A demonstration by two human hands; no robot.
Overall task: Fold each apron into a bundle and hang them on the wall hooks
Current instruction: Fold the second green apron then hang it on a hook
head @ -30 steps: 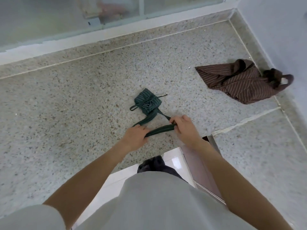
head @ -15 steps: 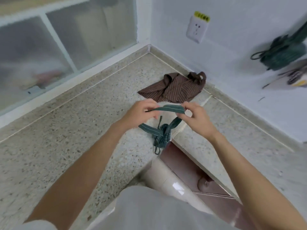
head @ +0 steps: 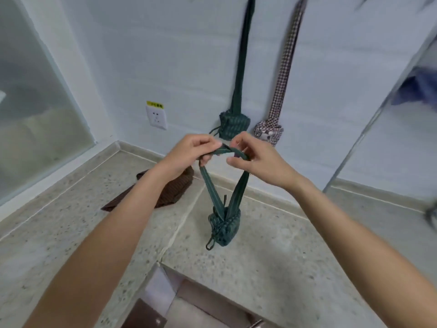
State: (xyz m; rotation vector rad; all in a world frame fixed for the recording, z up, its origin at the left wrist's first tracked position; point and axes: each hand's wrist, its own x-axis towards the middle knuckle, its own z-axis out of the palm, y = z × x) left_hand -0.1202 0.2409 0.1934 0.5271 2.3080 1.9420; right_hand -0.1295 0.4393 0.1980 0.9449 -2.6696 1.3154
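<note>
Wall hooks lie cut off above; hands (head: pixel 224 155) hide strap top.

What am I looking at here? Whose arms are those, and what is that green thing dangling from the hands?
There is no machine here. The camera sits on a person's head and looks down, so you see that person's own two arms. The left hand and the right hand both pinch the strap loop of a green apron bundle, which dangles below the hands, above the speckled floor. On the floor lies a brown striped apron, not folded yet. Two bundles hang against the wall behind: a green hanging bundle and a checked hanging bundle. A wall socket is at the left.
</note>
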